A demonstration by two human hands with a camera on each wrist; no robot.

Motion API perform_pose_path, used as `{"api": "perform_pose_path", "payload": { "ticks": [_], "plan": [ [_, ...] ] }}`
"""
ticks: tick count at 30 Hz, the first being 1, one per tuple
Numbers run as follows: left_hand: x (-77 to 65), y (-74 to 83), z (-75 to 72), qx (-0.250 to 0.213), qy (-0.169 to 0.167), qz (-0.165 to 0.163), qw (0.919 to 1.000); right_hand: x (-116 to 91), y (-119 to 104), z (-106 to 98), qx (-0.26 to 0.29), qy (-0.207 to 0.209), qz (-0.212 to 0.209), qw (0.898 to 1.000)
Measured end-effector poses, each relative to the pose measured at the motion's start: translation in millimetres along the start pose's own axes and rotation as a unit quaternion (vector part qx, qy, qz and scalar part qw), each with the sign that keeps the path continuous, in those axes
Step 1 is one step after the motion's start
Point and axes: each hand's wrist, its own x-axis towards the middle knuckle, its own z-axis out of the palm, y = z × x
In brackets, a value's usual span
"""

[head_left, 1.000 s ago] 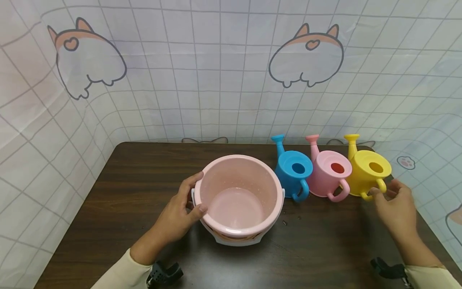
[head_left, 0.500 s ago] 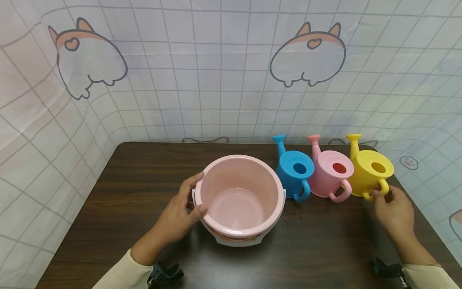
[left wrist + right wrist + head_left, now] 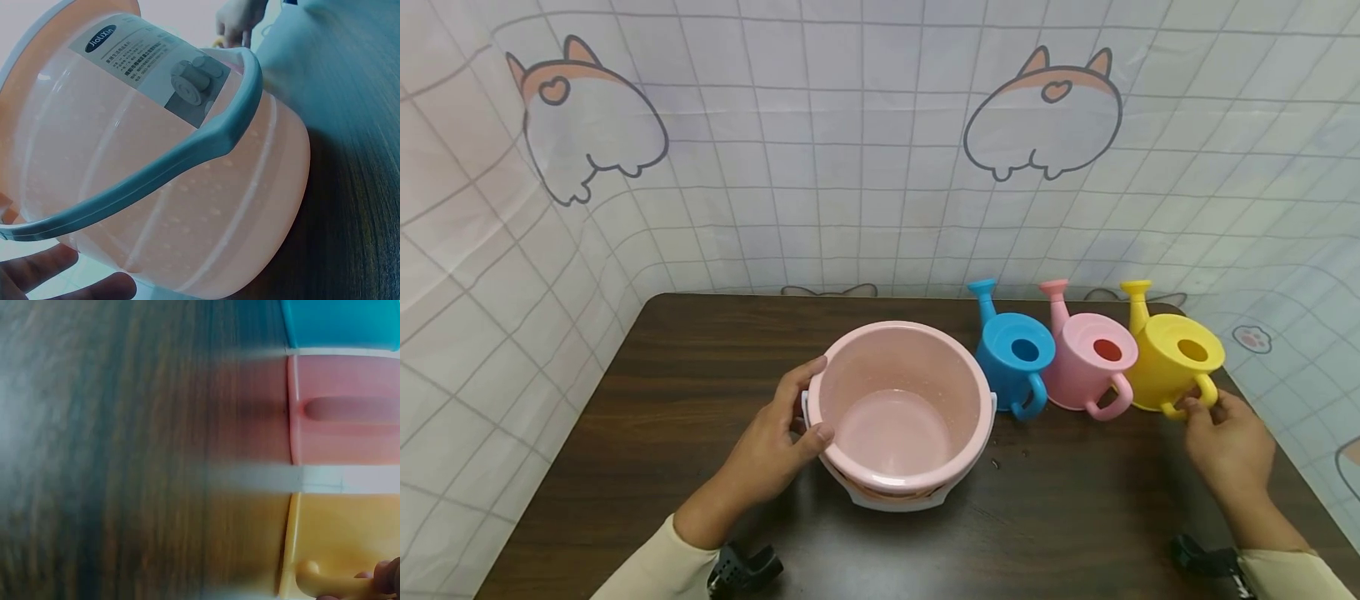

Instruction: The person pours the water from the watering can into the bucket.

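A round pink bucket (image 3: 901, 482) stands upright mid-table. My left hand (image 3: 767, 446) grips its left rim, thumb over the edge and the other fingers outside. In the left wrist view the bucket's grey-blue carrying handle (image 3: 156, 170) hangs down its side, below a printed label (image 3: 144, 62). On the right, my right hand (image 3: 1232, 454) pinches the lower part of the handle (image 3: 1208, 390) of a yellow watering can (image 3: 1156, 371). The right wrist view shows fingers (image 3: 386, 575) at that can's handle. Part of the right fingers is hidden behind the handle.
Left of the yellow can stand a pink watering can (image 3: 1075, 379) and a blue watering can (image 3: 1000, 371), spouts toward the back. The blue one is close to the bucket. Small water drops (image 3: 996, 463) dot the dark wooden table (image 3: 700, 358). A patterned curtain (image 3: 820, 167) rises behind.
My right hand has closed in on the yellow can's handle, and that can has shifted slightly right, away from the pink one. The left hand and bucket stay put.
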Motion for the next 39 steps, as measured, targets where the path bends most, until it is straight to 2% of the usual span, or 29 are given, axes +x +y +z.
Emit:
{"api": "perform_pose_path", "payload": {
  "ticks": [9, 16, 19, 21, 24, 26, 29, 36, 39],
  "plan": [
    [0.1, 0.4, 1.3, -0.006, -0.002, -0.007, 1.0, -0.6, 2.0, -15.7, -0.016, 0.019, -0.014, 1.0],
    [-1.4, 0.0, 1.5, -0.01, -0.002, -0.008, 0.9999, -3.3, -11.5, -37.5, -0.009, 0.038, 0.001, 0.999],
    [-1.6, -0.2, 1.5, -0.009, -0.001, -0.007, 0.9999, -3.7, -17.7, -48.6, -0.011, 0.047, -0.011, 0.999],
    [-1.8, -0.6, 1.4, -0.01, -0.001, -0.006, 0.9999, -3.2, -20.1, -55.4, 0.006, 0.048, -0.027, 0.998],
    [-1.9, -0.6, 1.2, -0.009, -0.001, -0.005, 0.9999, -2.9, -21.5, -63.7, 0.072, 0.049, -0.061, 0.994],
    [-1.7, -0.4, 0.9, -0.01, -0.001, -0.005, 0.9999, -1.7, -22.5, -68.6, 0.132, 0.049, -0.081, 0.987],
    [-1.0, 0.3, 0.4, -0.006, -0.002, -0.007, 1.0, -1.4, -26.9, -74.8, 0.191, 0.061, -0.108, 0.974],
    [0.3, 0.8, -0.4, -0.008, -0.005, -0.008, 0.9999, -9.1, -45.1, -86.9, 0.202, 0.083, -0.136, 0.966],
    [0.4, 1.1, -0.9, -0.007, -0.003, -0.01, 0.9999, -13.0, -52.6, -89.2, 0.194, 0.088, -0.163, 0.963]
  ]
}}
